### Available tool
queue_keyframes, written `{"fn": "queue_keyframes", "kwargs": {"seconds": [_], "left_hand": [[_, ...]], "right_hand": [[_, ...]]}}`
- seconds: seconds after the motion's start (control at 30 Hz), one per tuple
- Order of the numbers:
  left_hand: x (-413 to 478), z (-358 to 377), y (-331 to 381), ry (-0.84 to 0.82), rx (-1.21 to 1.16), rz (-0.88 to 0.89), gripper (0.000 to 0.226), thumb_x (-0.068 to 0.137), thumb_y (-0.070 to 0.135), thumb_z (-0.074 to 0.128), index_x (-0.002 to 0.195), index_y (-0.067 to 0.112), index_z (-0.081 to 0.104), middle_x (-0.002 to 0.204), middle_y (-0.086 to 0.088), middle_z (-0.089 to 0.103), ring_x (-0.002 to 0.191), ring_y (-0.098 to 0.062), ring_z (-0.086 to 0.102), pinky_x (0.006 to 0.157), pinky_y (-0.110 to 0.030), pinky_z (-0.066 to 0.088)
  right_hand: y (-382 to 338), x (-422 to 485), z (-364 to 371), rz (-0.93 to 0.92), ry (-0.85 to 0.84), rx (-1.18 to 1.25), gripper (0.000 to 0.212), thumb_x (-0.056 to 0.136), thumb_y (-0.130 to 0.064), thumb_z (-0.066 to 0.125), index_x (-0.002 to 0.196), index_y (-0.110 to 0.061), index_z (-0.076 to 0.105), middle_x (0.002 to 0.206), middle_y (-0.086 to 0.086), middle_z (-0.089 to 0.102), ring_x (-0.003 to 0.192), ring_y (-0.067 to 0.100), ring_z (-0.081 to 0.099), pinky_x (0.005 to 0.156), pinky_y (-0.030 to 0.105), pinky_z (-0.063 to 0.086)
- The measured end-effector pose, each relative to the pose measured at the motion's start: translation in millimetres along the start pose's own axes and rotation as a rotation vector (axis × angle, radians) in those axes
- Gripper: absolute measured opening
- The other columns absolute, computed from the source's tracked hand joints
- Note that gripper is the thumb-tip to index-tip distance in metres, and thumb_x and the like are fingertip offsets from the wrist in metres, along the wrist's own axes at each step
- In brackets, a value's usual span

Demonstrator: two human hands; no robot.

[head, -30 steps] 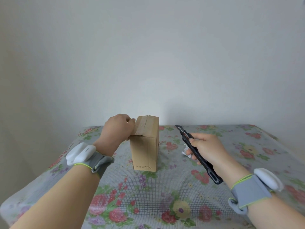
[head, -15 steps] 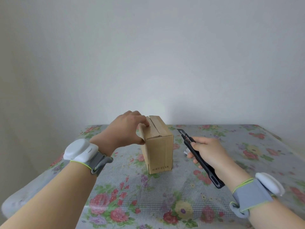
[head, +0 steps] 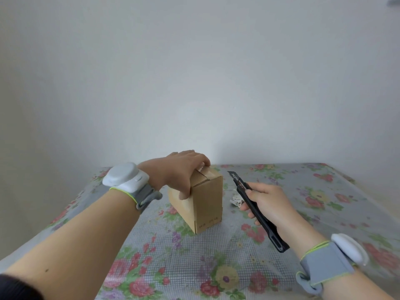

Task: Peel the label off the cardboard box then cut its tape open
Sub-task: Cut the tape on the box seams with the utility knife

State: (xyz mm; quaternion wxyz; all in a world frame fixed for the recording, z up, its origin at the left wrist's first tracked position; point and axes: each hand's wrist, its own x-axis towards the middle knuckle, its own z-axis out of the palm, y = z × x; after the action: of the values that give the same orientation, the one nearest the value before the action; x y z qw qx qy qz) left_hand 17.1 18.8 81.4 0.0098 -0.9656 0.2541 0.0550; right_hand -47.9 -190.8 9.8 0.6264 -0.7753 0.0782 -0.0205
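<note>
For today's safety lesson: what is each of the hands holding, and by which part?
The right hand grips the knife around the middle of its handle, blade end pointing away. The left hand grasps the box over its top.

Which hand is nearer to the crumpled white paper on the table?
Right. The right hand holds the knife just beside the paper; the left hand grips the box, on the paper's far side.

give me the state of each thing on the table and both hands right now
cardboard box: upright on the table, top flaps shut
left hand: gripping the box's top and near side
right hand: closed on the utility knife
utility knife: held clear of the box, tip toward it
crumpled label: lying on the tablecloth
</note>
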Motion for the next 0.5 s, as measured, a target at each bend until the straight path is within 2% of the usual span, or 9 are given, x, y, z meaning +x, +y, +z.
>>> {"fn": "queue_keyframes", "kwargs": {"seconds": [0.1, 0.23, 0.4, 0.5], "left_hand": [[-3.8, 2.7, -4.7, 0.067, -0.063, -0.030, 0.083, 0.056, 0.026, 0.081, 0.124, 0.034, 0.035, 0.117, 0.010, 0.045, 0.109, -0.017, 0.041, 0.087, -0.031, 0.035], [-12.5, 6.8, -12.9, 0.108, -0.125, -0.054, 0.092, 0.054, 0.040, 0.086, 0.131, 0.036, 0.036, 0.119, 0.010, 0.042, 0.110, -0.014, 0.041, 0.090, -0.030, 0.038], [-20.0, 18.0, -15.7, 0.281, -0.171, -0.054, 0.092, 0.050, 0.042, 0.087, 0.128, 0.030, 0.041, 0.116, 0.009, 0.040, 0.105, -0.011, 0.043, 0.081, -0.024, 0.037], [-22.7, 23.4, -14.2, 0.369, -0.136, -0.040, 0.094, 0.049, 0.044, 0.087, 0.129, 0.030, 0.040, 0.116, 0.009, 0.041, 0.105, -0.012, 0.042, 0.085, -0.025, 0.034]], "right_hand": [[-2.2, -2.8, 2.6, -0.035, -0.011, 0.016, 0.029, 0.096, -0.016, 0.049, 0.123, -0.022, 0.061, 0.075, 0.015, 0.071, 0.053, 0.019, 0.056, 0.044, 0.027, 0.046], [-8.1, -4.6, 11.6, -0.078, -0.027, -0.009, 0.029, 0.096, -0.018, 0.051, 0.122, -0.027, 0.060, 0.078, 0.015, 0.072, 0.053, 0.019, 0.056, 0.043, 0.026, 0.045], [-13.4, -8.9, 20.5, -0.138, -0.041, -0.071, 0.030, 0.095, -0.018, 0.051, 0.122, -0.030, 0.060, 0.076, 0.012, 0.072, 0.051, 0.017, 0.055, 0.042, 0.025, 0.046], [-16.2, -8.9, 24.2, -0.158, -0.029, -0.094, 0.031, 0.095, -0.019, 0.051, 0.123, -0.030, 0.059, 0.070, 0.006, 0.071, 0.051, 0.016, 0.056, 0.043, 0.025, 0.046]]}}
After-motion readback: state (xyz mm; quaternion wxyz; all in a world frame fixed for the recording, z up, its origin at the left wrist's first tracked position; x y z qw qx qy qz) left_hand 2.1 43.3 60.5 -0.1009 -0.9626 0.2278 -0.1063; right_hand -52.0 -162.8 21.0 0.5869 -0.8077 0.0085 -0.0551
